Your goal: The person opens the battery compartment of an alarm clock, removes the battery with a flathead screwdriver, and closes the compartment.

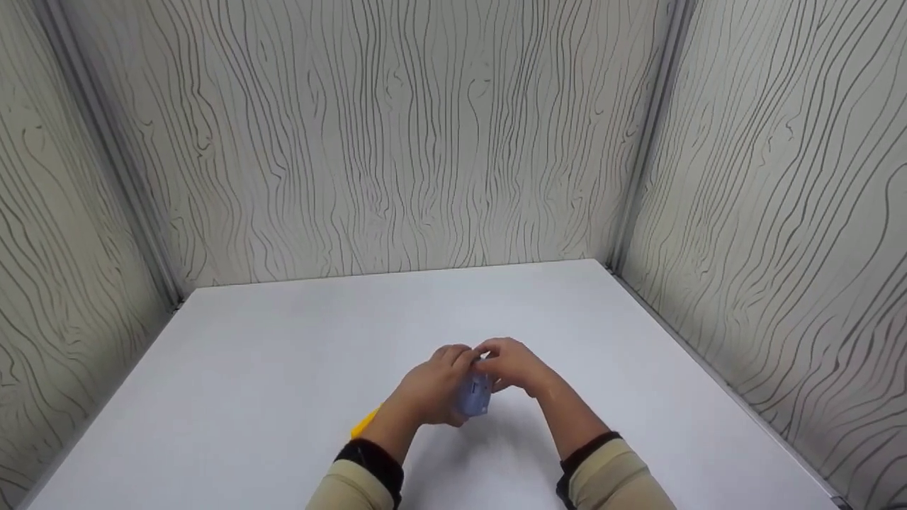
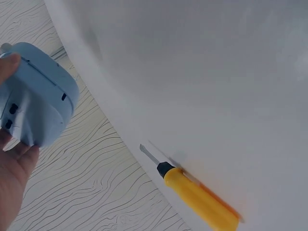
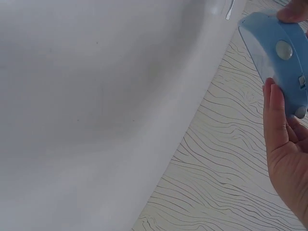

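Observation:
Close over the white table, both hands hold a light-blue, rounded plastic device with grey round buttons and small dark slots. My left hand grips its left side. On the right and along the top, the bent fingers of my right hand hold it, close to the left fingertips. Much of the casing is covered by fingers in the head view. A yellow-handled screwdriver with a black collar and a metal shaft lies on the table; in the head view the left forearm hides most of it.
The white tabletop stretches out around the hands. Panels with a wood-grain line pattern stand behind it and on both sides, with grey metal posts at the corners.

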Action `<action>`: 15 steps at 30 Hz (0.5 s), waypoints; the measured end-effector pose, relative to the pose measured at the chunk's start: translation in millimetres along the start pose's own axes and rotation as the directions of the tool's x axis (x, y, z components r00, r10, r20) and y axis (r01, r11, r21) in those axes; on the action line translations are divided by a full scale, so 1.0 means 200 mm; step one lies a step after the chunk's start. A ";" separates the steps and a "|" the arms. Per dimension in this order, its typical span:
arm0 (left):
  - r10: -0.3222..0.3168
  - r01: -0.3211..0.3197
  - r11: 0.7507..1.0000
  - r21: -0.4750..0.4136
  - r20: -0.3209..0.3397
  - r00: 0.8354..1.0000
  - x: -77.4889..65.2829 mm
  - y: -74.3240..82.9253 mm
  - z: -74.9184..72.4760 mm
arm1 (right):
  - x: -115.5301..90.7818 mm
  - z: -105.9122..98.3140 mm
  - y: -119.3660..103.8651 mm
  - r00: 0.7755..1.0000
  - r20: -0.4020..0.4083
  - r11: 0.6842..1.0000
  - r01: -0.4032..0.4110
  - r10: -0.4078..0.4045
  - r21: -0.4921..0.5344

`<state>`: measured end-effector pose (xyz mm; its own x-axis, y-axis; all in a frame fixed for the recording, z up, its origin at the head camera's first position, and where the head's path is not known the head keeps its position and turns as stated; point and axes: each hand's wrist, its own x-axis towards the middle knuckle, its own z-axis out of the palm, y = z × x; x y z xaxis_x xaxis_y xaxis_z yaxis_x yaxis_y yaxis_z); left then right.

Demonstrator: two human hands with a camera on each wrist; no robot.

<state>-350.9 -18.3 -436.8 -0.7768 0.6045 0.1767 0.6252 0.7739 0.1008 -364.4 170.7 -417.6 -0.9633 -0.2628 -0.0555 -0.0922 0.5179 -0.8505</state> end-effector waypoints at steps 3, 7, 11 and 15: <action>-0.004 0.003 0.999 -0.046 -0.030 1.000 -0.01 -0.02 0.01 | 0.00 0.00 -0.01 1.000 -0.022 1.000 -0.004 0.005 0.012; -0.042 0.034 0.994 -0.100 -0.072 0.997 -0.03 -0.03 0.03 | 0.00 -0.01 -0.01 0.998 -0.058 0.998 -0.018 0.022 0.054; -0.150 0.130 0.976 -0.173 -0.104 0.983 -0.03 -0.03 0.04 | 0.00 -0.01 -0.01 0.996 -0.080 0.995 -0.021 0.029 0.097; -0.294 0.254 0.917 -0.308 -0.092 0.951 -0.03 -0.02 0.05 | 0.01 -0.02 0.00 0.994 -0.100 0.990 -0.024 0.038 0.139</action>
<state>-350.6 -23.3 -447.6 -0.9159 0.3301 0.2283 0.3994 0.8048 0.4391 -366.3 172.9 -415.0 -0.9865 -0.1602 -0.0351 -0.0333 0.4054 -0.9135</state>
